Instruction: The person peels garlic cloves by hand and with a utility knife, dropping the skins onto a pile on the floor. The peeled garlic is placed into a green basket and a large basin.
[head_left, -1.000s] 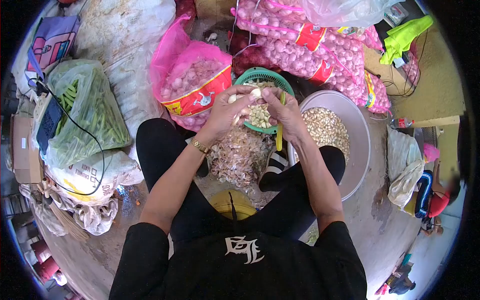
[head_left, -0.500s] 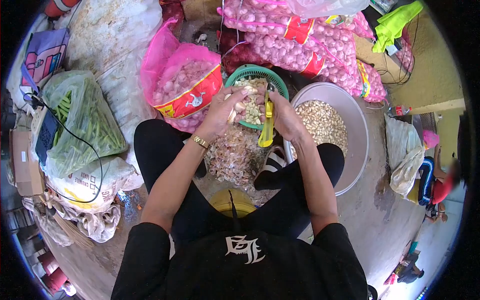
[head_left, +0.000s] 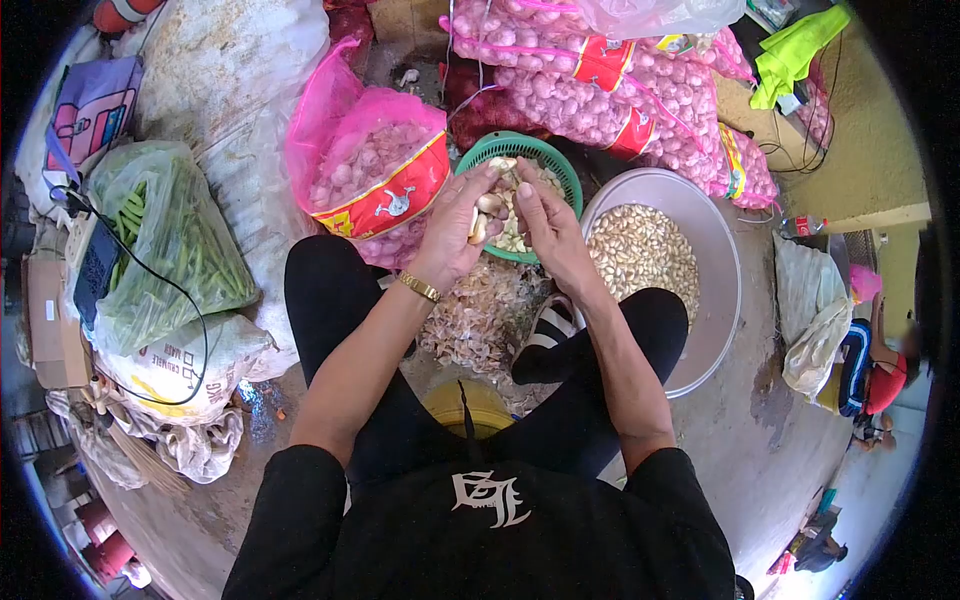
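Note:
Several garlic cloves (head_left: 489, 204) rest in my left hand (head_left: 452, 228), whose fingers curl around them, with one clove up at the fingertips. My right hand (head_left: 556, 235) is close beside it, thumb stretched toward the cloves and fingers bent. The yellow utility knife it held is hidden now, apparently behind the palm. Both hands are over a green basket (head_left: 570, 172) of garlic cloves. Below them, a heap of dry garlic skins (head_left: 465, 318) lies on the floor. A large pale basin (head_left: 715, 290) to the right holds many cloves (head_left: 640, 250).
An opened pink mesh sack of garlic bulbs (head_left: 375, 165) stands at the left, and full garlic sacks (head_left: 620, 95) are stacked ahead. A plastic bag of green pods (head_left: 175, 245) sits far left. Another person (head_left: 885, 385) is at the far right.
The yellow utility knife in my right hand has gone out of sight as that hand turned and moved left, toward my left hand. My left hand still holds garlic cloves.

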